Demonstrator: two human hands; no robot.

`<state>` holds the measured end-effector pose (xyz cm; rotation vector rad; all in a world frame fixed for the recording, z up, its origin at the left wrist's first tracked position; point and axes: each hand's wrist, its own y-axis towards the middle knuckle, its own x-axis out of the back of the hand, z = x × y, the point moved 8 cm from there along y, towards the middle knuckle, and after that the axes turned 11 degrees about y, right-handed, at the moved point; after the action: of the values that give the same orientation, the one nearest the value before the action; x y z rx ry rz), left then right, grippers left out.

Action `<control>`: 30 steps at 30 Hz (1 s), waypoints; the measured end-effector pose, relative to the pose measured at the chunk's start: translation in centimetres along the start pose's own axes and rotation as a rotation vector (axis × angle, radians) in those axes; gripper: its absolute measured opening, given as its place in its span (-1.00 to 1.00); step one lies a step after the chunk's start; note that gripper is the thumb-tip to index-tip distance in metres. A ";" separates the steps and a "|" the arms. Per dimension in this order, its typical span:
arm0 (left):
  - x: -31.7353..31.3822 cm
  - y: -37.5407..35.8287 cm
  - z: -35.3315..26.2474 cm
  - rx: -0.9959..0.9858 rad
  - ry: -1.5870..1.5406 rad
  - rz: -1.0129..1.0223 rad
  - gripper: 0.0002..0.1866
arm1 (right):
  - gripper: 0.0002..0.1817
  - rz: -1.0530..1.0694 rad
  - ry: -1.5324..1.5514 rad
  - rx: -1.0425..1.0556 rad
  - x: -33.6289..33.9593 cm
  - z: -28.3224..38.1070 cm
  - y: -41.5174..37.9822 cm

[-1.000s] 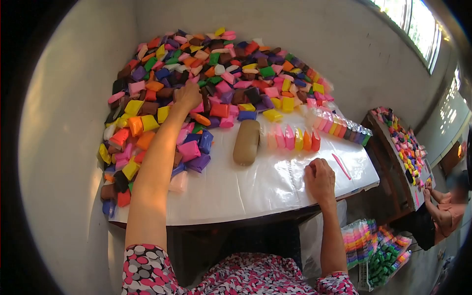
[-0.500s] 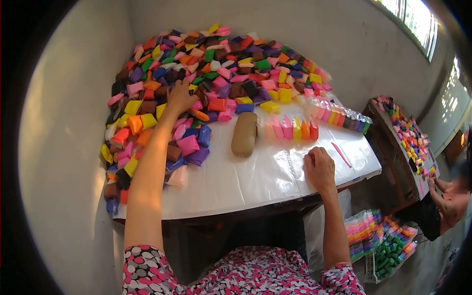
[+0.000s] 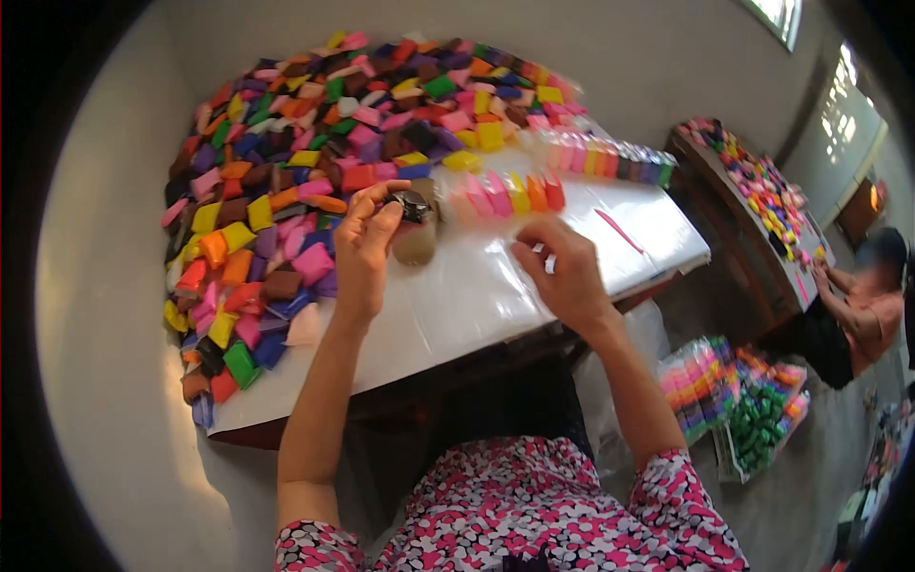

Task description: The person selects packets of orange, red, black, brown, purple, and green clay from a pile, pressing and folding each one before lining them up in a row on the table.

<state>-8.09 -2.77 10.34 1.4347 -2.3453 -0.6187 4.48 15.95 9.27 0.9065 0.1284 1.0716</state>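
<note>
My left hand (image 3: 367, 243) is raised over the table, its thumb and fingers closed on a small shiny black packet (image 3: 412, 207). Just behind that packet, a tan rounded block (image 3: 416, 248) lies on the white plastic sheet (image 3: 438, 319), partly hidden. My right hand (image 3: 564, 267) hovers above the sheet with loosely bent fingers, a gap between thumb and forefinger, and nothing visible in it. Beyond it lies a row of pink, yellow, orange and red packets (image 3: 515, 194). A pink strip (image 3: 620, 232) rests to the right of this hand.
A large heap of coloured packets (image 3: 315, 157) covers the table's left and back. A filled clear sleeve of packets (image 3: 610, 160) lies at the back right. Bagged packets (image 3: 701, 381) stand on the floor. Another person (image 3: 863, 315) sits at a second table (image 3: 739, 205).
My left hand has come back from the heap toward me, now with a black packet. My right hand has lifted off the sheet and moved left. The camera view has shifted.
</note>
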 end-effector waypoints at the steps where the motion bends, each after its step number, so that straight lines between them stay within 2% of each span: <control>1: -1.3 -0.7 0.1 -0.034 0.078 -0.008 -0.69 | -0.81 0.022 0.045 0.010 -0.7 1.3 -0.2; 2: -2.6 -1.4 0.1 -0.073 0.156 -0.017 -0.68 | -0.80 -0.001 0.022 0.023 -1.1 2.2 -0.5; 4: -5.2 -2.6 -0.5 -0.111 0.097 -0.029 -0.71 | -0.77 -0.037 -0.036 0.041 -1.6 3.1 -1.1; 8: -8.6 -4.4 -1.4 -0.194 0.143 -0.040 -0.74 | -0.76 -0.107 -0.070 -0.017 -0.8 2.1 -2.3; 11: -9.9 -5.1 -1.0 -0.185 0.033 -0.007 -0.74 | -0.77 -0.106 -0.080 -0.037 -0.2 1.5 -3.4; 14: -10.6 -5.9 -1.0 -0.226 0.100 -0.010 -0.75 | -0.78 -0.046 -0.012 -0.085 0.3 0.9 -4.1; 17: -10.9 -6.3 0.4 -0.151 -0.040 -0.003 -0.78 | -0.79 -0.028 -0.084 -0.044 0.6 1.1 -4.6; 20: -11.2 -6.8 1.7 -0.083 0.034 0.030 -0.81 | -0.80 -0.007 -0.185 -0.029 0.7 1.3 -5.0; 26: -12.1 -7.5 2.4 -0.129 0.118 0.030 -0.81 | -0.87 -0.072 -0.345 -0.032 0.9 0.6 -6.0; 29: -11.8 -7.5 1.8 -0.151 0.388 -0.059 -0.84 | -0.89 -0.096 -0.390 0.008 0.9 0.4 -6.4; 30: -11.9 -7.4 2.1 -0.109 0.462 -0.004 -0.85 | -0.89 -0.098 -0.398 0.009 1.0 0.2 -6.5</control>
<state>1.78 5.35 4.21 1.3617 -1.9202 -0.3594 9.64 15.49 5.23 1.0930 -0.1523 0.7834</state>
